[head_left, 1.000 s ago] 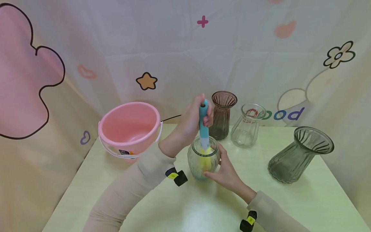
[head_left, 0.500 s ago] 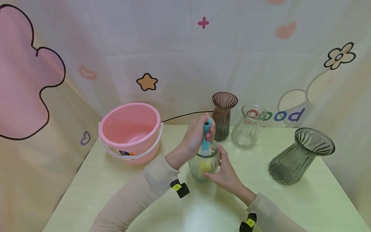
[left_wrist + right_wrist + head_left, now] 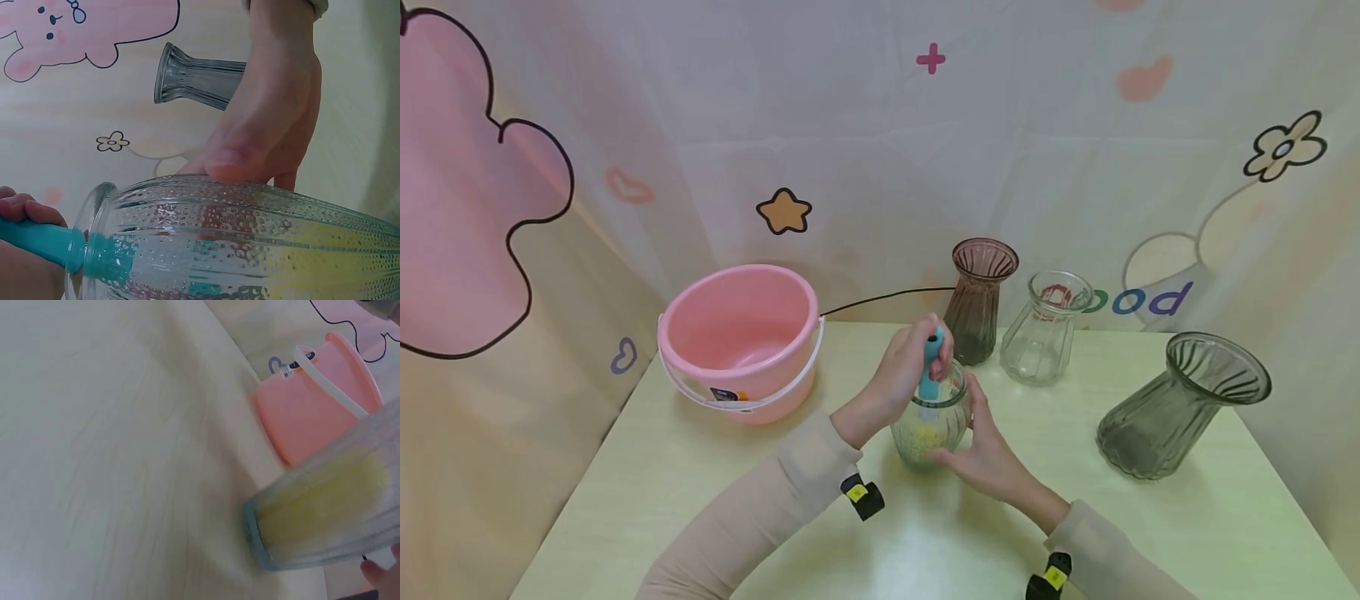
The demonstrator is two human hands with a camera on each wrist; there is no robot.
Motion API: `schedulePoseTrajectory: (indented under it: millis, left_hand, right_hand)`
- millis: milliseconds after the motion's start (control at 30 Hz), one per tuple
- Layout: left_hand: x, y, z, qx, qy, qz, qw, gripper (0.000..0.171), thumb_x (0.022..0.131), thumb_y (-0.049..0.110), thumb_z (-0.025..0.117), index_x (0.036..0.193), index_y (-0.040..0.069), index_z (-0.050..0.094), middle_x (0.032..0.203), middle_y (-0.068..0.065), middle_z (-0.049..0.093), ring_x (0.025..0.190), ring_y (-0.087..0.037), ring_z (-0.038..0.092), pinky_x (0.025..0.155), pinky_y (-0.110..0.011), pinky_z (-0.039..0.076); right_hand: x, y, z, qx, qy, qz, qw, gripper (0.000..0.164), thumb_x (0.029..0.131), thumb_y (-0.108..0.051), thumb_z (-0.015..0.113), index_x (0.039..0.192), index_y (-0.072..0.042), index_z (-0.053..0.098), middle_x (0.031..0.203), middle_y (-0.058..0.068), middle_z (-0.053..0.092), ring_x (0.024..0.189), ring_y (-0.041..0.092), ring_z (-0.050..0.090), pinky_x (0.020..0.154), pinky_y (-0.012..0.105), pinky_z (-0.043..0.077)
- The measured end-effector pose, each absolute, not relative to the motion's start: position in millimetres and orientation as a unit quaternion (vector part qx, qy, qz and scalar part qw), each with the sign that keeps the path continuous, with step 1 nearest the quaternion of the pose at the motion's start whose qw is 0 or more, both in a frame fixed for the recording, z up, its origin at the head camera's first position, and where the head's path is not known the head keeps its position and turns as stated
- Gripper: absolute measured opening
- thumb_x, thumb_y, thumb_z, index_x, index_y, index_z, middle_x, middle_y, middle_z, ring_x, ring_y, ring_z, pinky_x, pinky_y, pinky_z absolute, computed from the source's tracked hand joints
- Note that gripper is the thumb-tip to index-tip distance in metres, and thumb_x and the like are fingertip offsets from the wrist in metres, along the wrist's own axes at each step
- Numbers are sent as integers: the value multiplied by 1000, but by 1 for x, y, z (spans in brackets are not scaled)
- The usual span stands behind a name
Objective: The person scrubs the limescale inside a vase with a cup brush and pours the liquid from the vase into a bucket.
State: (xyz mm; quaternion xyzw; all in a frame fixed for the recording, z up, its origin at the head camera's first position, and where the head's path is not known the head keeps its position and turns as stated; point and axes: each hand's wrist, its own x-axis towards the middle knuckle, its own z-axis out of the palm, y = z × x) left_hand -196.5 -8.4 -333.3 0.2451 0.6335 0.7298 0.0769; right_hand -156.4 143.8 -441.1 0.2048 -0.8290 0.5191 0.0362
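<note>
My left hand grips the teal handle of a sponge bottle brush. Its handle runs down through the mouth of a clear ribbed glass vase. Inside, near the bottom, is the yellow sponge head, seen through the glass. My right hand holds the vase from the right, thumb across the front and fingers round the far side. The left wrist view shows the vase's dotted glass wall close up, with the right thumb on it. Some right-hand fingers are hidden behind the vase.
A pink bucket with a white handle stands at the left. Behind the vase are a brownish-purple glass vase and a clear one. A grey-green flared vase stands at the right. A patterned curtain hangs behind the table.
My left hand has moved down with the brush, so the handle sits deeper in the vase and the sponge is lower. My right hand and the vase have barely shifted.
</note>
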Motion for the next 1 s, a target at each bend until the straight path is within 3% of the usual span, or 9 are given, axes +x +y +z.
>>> schedulePoseTrajectory:
  millis: [100, 200, 567, 833, 1000]
  left_hand:
    - [-196, -10, -333, 251, 633, 728, 76, 44, 97, 33, 23, 67, 5, 42, 57, 0, 36, 53, -17, 35, 54, -28, 32]
    - [-198, -10, -336, 252, 633, 728, 78, 46, 97, 35, 23, 68, 5, 42, 58, 0, 36, 53, -17, 36, 55, -29, 33]
    - [-195, -12, -333, 244, 635, 727, 94, 45, 100, 30, 20, 71, 5, 43, 60, -1, 37, 56, -21, 36, 57, -31, 34]
    - [-193, -9, -327, 237, 633, 732, 85, 45, 98, 35, 25, 68, 6, 43, 58, 0, 37, 54, -19, 37, 55, -30, 34]
    - [-195, -9, -304, 233, 597, 763, 84, 43, 97, 32, 26, 64, 8, 41, 54, 1, 35, 50, -15, 34, 52, -28, 32]
  right_hand:
    - [-169, 158, -448, 240, -818, 522, -1, 105, 79, -12, 72, 147, -24, -8, 153, 13, -1, 139, 37, 9, 100, 59, 29]
    - [-182, 172, -440, 282, -803, 522, -51, 99, 83, -13, 67, 146, -30, -7, 154, 9, -4, 140, 36, 5, 102, 59, 26]
    - [-213, 185, -420, 342, -772, 500, -190, 96, 85, -16, 65, 146, -30, -7, 154, -1, -7, 141, 27, 3, 107, 58, 17]
    - [-209, 177, -427, 307, -770, 534, -168, 90, 80, -15, 71, 146, -20, 10, 148, 5, 16, 136, 26, 15, 106, 59, 19]
    - [-207, 173, -430, 297, -765, 549, -156, 91, 79, -14, 72, 145, -17, 10, 145, 9, 15, 134, 30, 15, 104, 61, 19]
